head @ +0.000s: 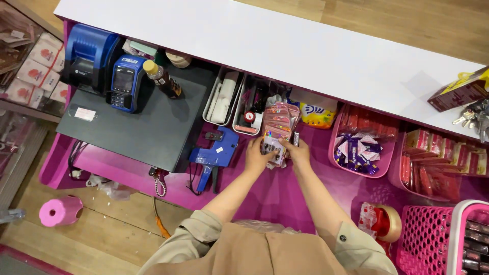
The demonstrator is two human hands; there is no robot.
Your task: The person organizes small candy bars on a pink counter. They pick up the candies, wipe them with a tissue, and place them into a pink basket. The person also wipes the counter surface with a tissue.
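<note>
Both my hands hold a fanned stack of small pink packets [278, 125] above the magenta counter [285, 193]. My left hand [259, 155] grips the stack's lower left side. My right hand [298, 152] grips its lower right side. A blue price-label gun [216, 154] lies just left of my left hand. The tan sleeves of my jacket show at the bottom.
A black cash drawer top [153, 127] carries a blue card terminal [122, 81], a blue printer [89, 53] and a brown bottle [162, 78]. Grey trays [222, 99], a pink basket of purple sweets [359, 153], red packets [433, 168], a tape dispenser [381, 222] and a pink mesh basket [425, 239] surround me. A white shelf [305, 46] overhangs.
</note>
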